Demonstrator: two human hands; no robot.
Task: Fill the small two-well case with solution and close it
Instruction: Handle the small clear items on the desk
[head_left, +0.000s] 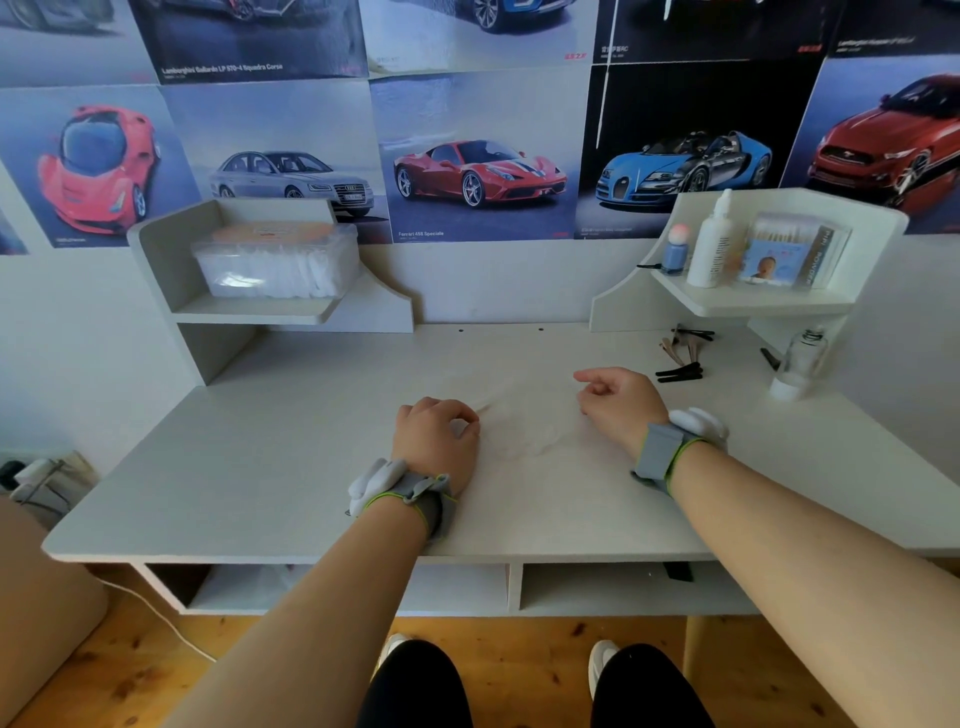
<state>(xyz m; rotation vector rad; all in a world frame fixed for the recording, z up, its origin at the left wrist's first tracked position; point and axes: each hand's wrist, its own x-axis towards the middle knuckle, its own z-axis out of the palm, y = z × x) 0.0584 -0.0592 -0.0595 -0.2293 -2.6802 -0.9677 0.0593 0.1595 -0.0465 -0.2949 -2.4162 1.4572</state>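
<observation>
Loosely curled and holding nothing, left hand and right hand rest on the desk; no two-well case shows. The upright white bottle, likely the solution, stands far right on the shelf, nearer the right hand

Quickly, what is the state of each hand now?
Left hand: loosely curled, resting on the desk, holding nothing visible.
Right hand: loosely curled, holding nothing.

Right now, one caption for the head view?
The left hand and right hand rest loosely curled on the white desk; white bottle on the shelf.
</observation>
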